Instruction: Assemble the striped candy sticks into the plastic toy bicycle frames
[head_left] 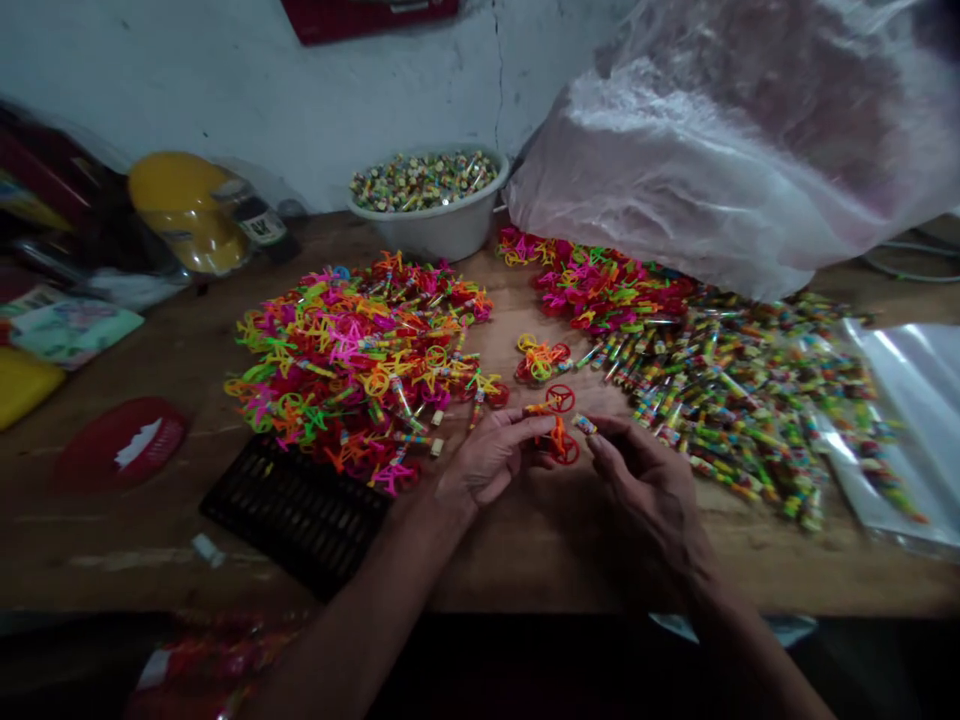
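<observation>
My left hand (491,455) is closed on an orange and red plastic toy piece (561,440) with round spoked wheels. In my right hand (649,480), thumb and fingertips pinch a short candy-filled tube (584,425) with a printed wrap. The two hands are close together over the table's front half, tube and toy piece a small gap apart. Just beyond them lies a small cluster of yellow, orange and red plastic pieces (540,357). To the left spreads a heap of bright toy pieces with tubes (360,360); to the right is a heap of filled tubes (750,390).
A white basin (435,230) full of small tubes stands against the wall. A big clear plastic bag (675,170) covers part of another pink and red pile (600,285). A black slotted tray (292,515) and a red lid (120,445) lie at left, plastic sheets (915,400) at right.
</observation>
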